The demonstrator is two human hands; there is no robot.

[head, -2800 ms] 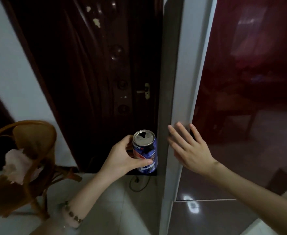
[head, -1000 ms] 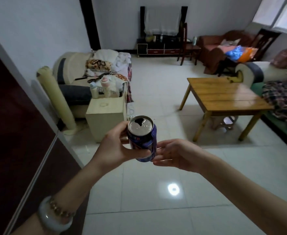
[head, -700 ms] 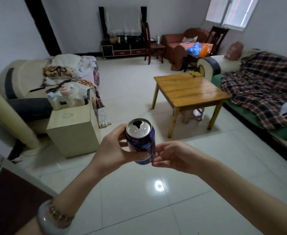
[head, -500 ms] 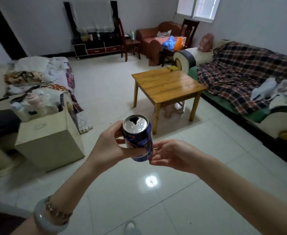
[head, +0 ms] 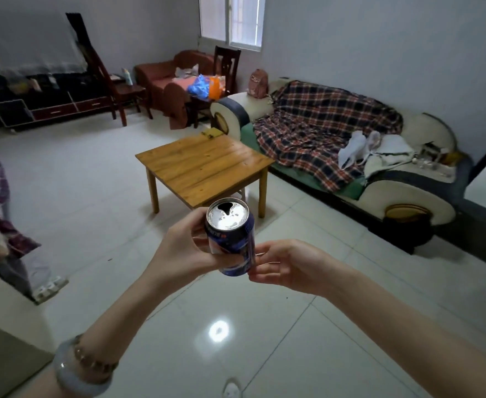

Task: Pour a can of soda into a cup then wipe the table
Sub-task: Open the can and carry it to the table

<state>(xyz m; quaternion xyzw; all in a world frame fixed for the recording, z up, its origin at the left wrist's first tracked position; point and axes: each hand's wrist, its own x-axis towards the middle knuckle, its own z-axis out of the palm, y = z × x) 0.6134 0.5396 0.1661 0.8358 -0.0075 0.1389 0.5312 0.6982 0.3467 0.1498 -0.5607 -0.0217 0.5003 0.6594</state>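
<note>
The left hand [head: 187,254] wraps its fingers and thumb around the blue soda can [head: 231,237], clamped on its side and holding it upright in the air, the opened top facing up. The right hand [head: 290,265] is cupped beside it, fingers loosely curled and slightly apart, their tips touching the can's lower edge. Both forearms reach forward from the lower corners; the left wrist wears a pale bangle [head: 78,377] and a beaded bracelet. Beyond the can stands a bare wooden table [head: 201,165] on white floor tiles, beside a sofa [head: 416,193] draped with a plaid blanket [head: 316,127].
</note>
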